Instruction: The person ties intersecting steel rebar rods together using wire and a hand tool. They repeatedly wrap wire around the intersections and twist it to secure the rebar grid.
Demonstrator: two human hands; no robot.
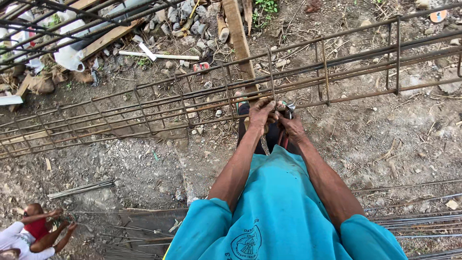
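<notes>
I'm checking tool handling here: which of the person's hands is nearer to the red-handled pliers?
Right. The right hand grips the red-handled pliers at the rebar cage; the left hand is just beside it, on the cage's bar, not on the tool.

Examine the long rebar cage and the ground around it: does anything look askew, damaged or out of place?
The rebar cage looks rusty, and its stirrups tilt unevenly near the left hand and right hand, which holds pliers. Rubble, a white pipe and a torn white sack litter the dirt behind it. Nothing looks broken.
</notes>
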